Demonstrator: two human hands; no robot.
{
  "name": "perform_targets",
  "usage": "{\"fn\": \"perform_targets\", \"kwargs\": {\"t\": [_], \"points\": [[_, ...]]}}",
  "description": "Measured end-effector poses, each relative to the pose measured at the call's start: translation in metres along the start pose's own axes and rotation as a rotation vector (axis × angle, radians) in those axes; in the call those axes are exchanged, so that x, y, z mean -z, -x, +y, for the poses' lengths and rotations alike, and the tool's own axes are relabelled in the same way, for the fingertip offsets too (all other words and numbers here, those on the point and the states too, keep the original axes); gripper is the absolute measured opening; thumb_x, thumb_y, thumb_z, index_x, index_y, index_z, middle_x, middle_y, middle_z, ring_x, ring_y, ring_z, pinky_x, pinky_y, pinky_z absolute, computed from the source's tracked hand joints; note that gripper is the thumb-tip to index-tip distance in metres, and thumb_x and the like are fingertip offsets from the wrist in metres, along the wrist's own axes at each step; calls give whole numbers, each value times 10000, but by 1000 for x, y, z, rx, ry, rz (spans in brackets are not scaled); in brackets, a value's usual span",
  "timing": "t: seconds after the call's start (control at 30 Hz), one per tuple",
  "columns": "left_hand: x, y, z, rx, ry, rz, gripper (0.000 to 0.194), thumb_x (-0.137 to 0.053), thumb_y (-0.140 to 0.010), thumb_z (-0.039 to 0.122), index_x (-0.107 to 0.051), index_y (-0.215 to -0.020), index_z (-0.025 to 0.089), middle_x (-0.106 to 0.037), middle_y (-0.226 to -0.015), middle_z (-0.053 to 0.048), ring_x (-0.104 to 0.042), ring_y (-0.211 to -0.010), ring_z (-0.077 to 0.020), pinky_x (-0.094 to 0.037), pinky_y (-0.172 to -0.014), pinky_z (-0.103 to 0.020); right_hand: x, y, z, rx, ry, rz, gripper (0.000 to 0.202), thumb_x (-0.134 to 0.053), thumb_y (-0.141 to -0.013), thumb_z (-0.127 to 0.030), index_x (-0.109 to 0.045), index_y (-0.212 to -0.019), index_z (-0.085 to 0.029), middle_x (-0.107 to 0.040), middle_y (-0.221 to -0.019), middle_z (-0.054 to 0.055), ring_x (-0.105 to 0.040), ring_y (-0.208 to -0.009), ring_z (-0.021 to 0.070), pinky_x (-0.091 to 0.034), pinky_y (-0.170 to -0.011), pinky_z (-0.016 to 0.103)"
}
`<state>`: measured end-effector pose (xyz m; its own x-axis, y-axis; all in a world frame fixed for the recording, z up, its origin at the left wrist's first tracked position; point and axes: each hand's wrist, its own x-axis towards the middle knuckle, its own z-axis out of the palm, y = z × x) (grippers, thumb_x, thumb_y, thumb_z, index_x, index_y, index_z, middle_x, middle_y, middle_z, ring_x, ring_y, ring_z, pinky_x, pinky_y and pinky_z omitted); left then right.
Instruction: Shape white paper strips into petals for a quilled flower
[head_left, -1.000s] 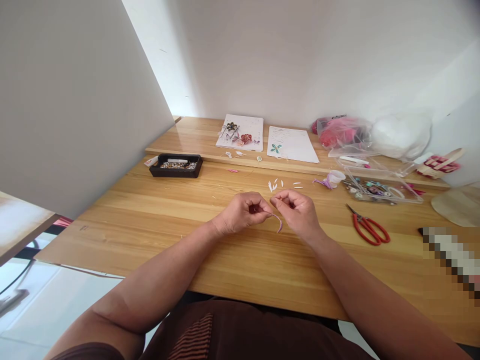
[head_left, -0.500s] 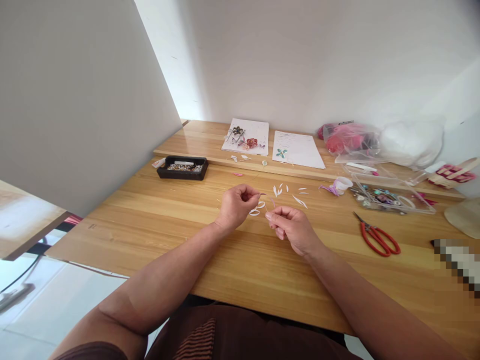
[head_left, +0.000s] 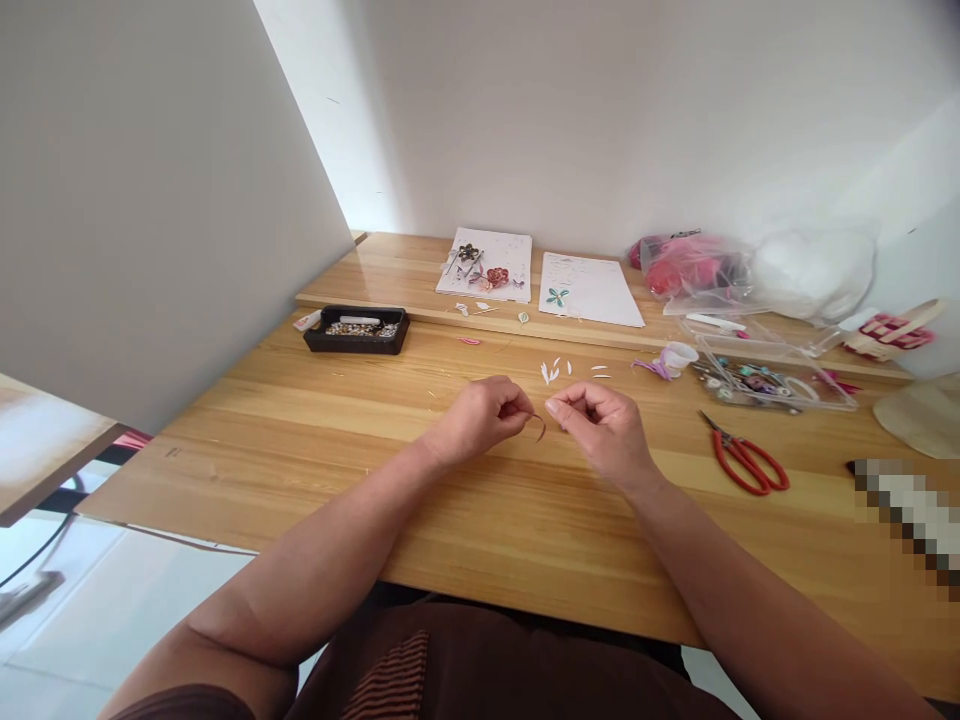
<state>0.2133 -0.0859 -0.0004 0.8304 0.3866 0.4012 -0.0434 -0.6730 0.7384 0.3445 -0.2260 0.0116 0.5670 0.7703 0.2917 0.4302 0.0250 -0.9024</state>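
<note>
My left hand is closed in a pinch above the middle of the wooden table. A thin, brownish curved strip sticks out of its fingertips and hangs in a small hook. Close by on the right, my right hand has thumb and forefinger pressed together. What they pinch, if anything, is too small to make out. Just beyond the hands, small white petal-shaped pieces lie scattered, with a thin pair off to their right.
Red-handled pliers lie right of my hands, below a clear box of beads and a white cup. A black tray of beads stands left. Paper sheets, flower pieces and plastic bags rest on the back ledge.
My right hand has risen and turned, its fingertips now near the left hand's. The brownish strip now curls downward. White loops seen by my fingers before are out of sight.
</note>
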Motion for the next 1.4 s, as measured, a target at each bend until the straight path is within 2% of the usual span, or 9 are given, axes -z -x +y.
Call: {"fn": "perform_targets", "kwargs": {"t": [0.13, 0.2, 0.4, 0.67, 0.83, 1.0, 1.17, 1.3, 1.4], "points": [[-1, 2, 9, 114, 274, -159, 114, -679, -801, 249, -677, -746, 149, -642, -695, -12, -502, -586, -87, -397, -564, -218, 3, -7, 7, -10, -50, 0, 213, -729, -781, -394, -680, -720, -196, -531, -564, -28, -437, -535, 115, -361, -528, 272], [0, 2, 10, 186, 401, -160, 179, -702, -801, 315, -680, -773, 139, -648, -708, -17, -490, -572, -80, -393, -554, -219, 1, -9, 12, -78, -146, -2, 251, -759, -746, -430, -675, -710, -197, -548, -584, -26, -438, -535, 111, -365, -514, 267], [3, -2, 6, 281, 596, 45, 256, -796, -727, 370, -694, -758, 138, -677, -874, -48, -562, -708, -103, -456, -675, -248, -4, -10, 19, -330, -338, -47, 329, -826, -652, -459, -629, -661, -195, -506, -518, -58, -324, -421, 65, -245, -416, 243], [0, -7, 5, 430, 890, 190, 268, -865, -632, 323, -678, -677, 135, -685, -1014, -49, -611, -756, -81, -489, -707, -229, -6, -7, 16, -308, -257, -70, 331, -797, -687, -473, -617, -673, -195, -486, -541, -54, -368, -437, 77, -257, -400, 235], [0, -8, 9, 487, 1100, 179, 296, -880, -628, 314, -641, -667, 145, -716, -958, -39, -690, -914, -131, -528, -849, -267, -6, -6, 22, -237, -159, -97, 337, -755, -745, -487, -587, -662, -208, -488, -533, -50, -410, -460, 98, -298, -419, 247], [-3, -8, 9, 505, 1218, 190, 298, -905, -602, 273, -644, -665, 142, -732, -893, -16, -699, -879, -112, -533, -865, -250, -5, -6, 23, -170, -37, -120, 310, -699, -805, -462, -573, -668, -214, -482, -519, -52, -397, -457, 103, -313, -443, 259], [-4, -9, 8, 504, 1220, 236, 316, -920, -580, 283, -656, -676, 138, -749, -845, -29, -703, -825, -119, -534, -854, -264, -4, -2, 21, -70, 134, -116, 213, -645, -850, -375, -638, -719, -207, -633, -646, -2, -518, -542, 135, -435, -542, 286], [-4, -10, 4, 503, 1208, 280, 298, -917, -581, 279, -679, -689, 137, -745, -818, -28, -694, -809, -119, -524, -877, -280, 0, -2, 13, 241, 438, -25, 149, -645, -851, -261, -697, -971, -192, -743, -960, 82, -650, -852, 242, -530, -799, 407], [-5, -11, 0, 496, 1201, 294, 292, -912, -589, 287, -682, -684, 136, -748, -820, -35, -691, -813, -125, -515, -900, -297, 9, 5, -18, 502, 689, -13, 233, -641, -851, -197, -683, -1079, -171, -718, -1108, 135, -610, -1052, 326, -487, -936, 528]]}}
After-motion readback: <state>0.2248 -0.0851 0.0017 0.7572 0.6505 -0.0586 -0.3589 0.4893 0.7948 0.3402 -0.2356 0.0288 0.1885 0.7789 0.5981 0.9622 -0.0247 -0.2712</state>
